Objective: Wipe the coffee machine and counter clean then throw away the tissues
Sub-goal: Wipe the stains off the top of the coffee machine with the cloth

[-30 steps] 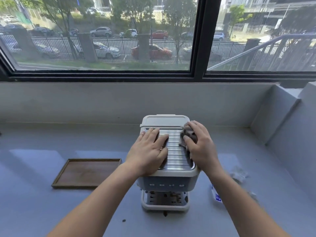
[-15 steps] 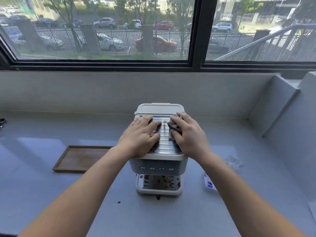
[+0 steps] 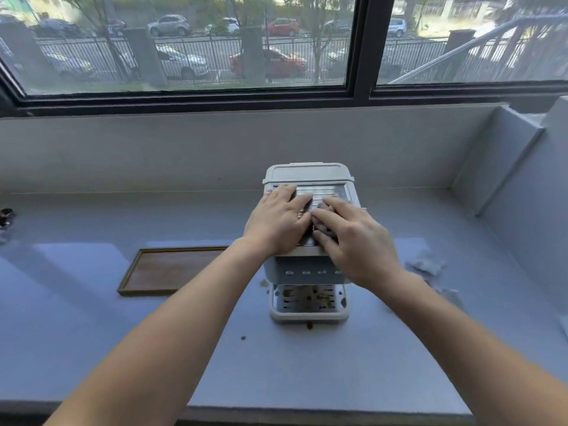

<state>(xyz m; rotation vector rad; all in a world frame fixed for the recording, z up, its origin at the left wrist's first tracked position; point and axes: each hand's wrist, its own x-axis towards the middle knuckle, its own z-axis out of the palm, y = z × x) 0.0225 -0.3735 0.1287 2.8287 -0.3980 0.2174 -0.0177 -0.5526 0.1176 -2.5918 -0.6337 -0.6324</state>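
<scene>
A small white coffee machine (image 3: 307, 175) stands on the grey counter (image 3: 184, 358) under the window. My left hand (image 3: 278, 221) lies flat on its ribbed metal top, holding nothing. My right hand (image 3: 356, 244) presses a crumpled tissue (image 3: 323, 225) onto the right part of that top; the tissue shows only between my fingers. The drip tray (image 3: 309, 304) at the machine's foot carries brown coffee stains. Brown specks (image 3: 243, 337) lie on the counter in front of the machine.
A brown wooden tray (image 3: 167, 270) lies left of the machine. Crumpled tissues (image 3: 427, 267) lie on the counter to the right, behind my right forearm. A dark object (image 3: 6, 215) sits at the far left edge. A slanted wall closes the right side.
My right hand has slid the tissue across the ribbed top, from the far right corner toward the middle and front. The camera has tilted, so the machine sits higher in view.
</scene>
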